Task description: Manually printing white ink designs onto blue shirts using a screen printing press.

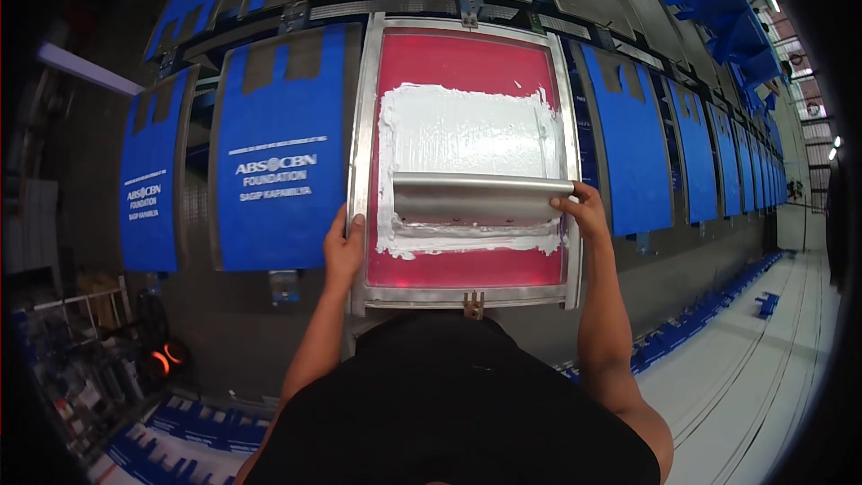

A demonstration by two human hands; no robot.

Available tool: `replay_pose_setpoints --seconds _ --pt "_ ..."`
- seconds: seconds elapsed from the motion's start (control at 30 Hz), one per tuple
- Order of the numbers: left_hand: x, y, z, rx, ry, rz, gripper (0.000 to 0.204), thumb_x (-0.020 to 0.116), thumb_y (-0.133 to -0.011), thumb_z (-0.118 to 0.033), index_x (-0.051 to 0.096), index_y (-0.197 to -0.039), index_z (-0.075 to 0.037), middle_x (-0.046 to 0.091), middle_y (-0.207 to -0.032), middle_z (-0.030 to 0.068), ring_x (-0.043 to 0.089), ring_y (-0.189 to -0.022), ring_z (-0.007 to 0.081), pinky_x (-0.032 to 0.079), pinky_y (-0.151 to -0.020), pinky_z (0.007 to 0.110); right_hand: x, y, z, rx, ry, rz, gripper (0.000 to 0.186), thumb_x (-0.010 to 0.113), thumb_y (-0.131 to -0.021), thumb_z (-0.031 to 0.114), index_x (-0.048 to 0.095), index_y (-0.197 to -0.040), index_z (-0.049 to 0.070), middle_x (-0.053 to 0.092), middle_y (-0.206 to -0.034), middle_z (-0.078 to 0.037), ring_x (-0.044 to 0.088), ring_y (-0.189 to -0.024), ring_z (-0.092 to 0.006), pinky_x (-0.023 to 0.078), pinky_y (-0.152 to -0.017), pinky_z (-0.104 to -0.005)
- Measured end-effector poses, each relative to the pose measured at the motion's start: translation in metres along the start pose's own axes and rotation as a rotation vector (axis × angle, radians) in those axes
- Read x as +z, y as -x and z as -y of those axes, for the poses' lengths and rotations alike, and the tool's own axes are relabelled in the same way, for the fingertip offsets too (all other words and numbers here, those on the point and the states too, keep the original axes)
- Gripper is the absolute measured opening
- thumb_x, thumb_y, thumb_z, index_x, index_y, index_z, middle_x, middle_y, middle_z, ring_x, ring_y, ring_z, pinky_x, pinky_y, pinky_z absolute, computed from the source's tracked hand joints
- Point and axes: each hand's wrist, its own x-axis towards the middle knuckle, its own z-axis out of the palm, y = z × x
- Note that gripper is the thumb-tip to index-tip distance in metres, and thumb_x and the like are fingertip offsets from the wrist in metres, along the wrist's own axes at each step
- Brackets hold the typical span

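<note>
In front of me lies a silkscreen frame (431, 295) with metal rails and a red mesh (462, 58). Thick white ink (467, 130) covers the middle of the mesh, with ragged edges. Across the lower part of the ink rests a wide metal squeegee (476, 198). My right hand (584, 208) pinches the squeegee's right end, fingers closed over it. At the frame's left rail, my left hand (343, 250) is wrapped round the edge, thumb on top. Whatever lies beneath the screen is hidden.
Blue bags with cut-out handles lie flat on boards on both sides; the nearest left bag (278, 144) bears white print, the nearest right bag (628, 144) looks unprinted. A metal clamp (470, 11) meets the frame's far end. More blue bags (211, 422) lie behind at left.
</note>
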Motion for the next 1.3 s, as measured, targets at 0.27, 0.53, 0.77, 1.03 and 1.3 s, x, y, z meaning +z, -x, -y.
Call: replay_pose_setpoints --seconds 0.27,0.53,0.77,1.03,1.3 --pt "-0.006 0.022 -0.006 -0.086 0.002 -0.062 0.048 0.059 -0.095 -0.029 0.052 -0.132 0.001 0.062 -0.122 0.0144 0.057 -0.11 0.0171 0.043 -0.095 0.029 -0.005 -0.007 -0.015 -0.012 0.021 0.027 0.036 0.078 -0.068 0.012 0.069 -0.1 -0.002 0.068 -0.09 -0.007 0.062 -0.085 -0.0147 0.049 -0.079 -0.0282" --pt "0.007 0.018 -0.017 -0.163 -0.049 -0.103 0.057 0.061 -0.093 -0.038 0.049 -0.136 -0.004 0.061 -0.121 0.0156 0.056 -0.107 0.0176 0.043 -0.092 0.029 -0.015 -0.03 -0.046 -0.034 0.052 0.078 0.042 0.083 -0.07 0.017 0.069 -0.105 0.0 0.067 -0.094 -0.006 0.061 -0.089 -0.0153 0.046 -0.082 -0.0293" --pt "0.012 0.014 0.007 -0.161 -0.023 -0.093 0.059 0.061 -0.094 -0.038 0.047 -0.138 -0.001 0.062 -0.119 0.0142 0.057 -0.103 0.0147 0.044 -0.09 0.027 -0.009 -0.015 -0.046 -0.042 0.051 0.094 0.04 0.081 -0.07 0.019 0.069 -0.102 -0.002 0.068 -0.086 -0.006 0.06 -0.079 -0.0129 0.046 -0.076 -0.0263" --pt "0.005 0.016 0.02 0.065 -0.401 -0.11 0.058 0.063 -0.09 -0.039 0.05 -0.135 -0.003 0.057 -0.126 0.0171 0.054 -0.113 0.0285 0.04 -0.099 0.036 -0.006 -0.009 -0.04 -0.054 0.203 0.107 0.043 0.079 -0.071 0.019 0.067 -0.105 -0.005 0.069 -0.09 -0.008 0.063 -0.084 -0.0151 0.049 -0.078 -0.0284" --pt "0.045 0.064 -0.098 0.576 -1.156 0.586 0.029 0.074 -0.073 -0.019 0.064 -0.097 -0.006 0.064 -0.094 0.012 0.059 -0.096 0.0309 0.046 -0.085 0.041 0.041 0.09 -0.008 -0.379 1.189 0.184 0.039 0.064 -0.066 0.003 0.064 -0.105 0.012 0.065 -0.094 -0.013 0.06 -0.099 -0.0328 0.031 -0.104 -0.0594"
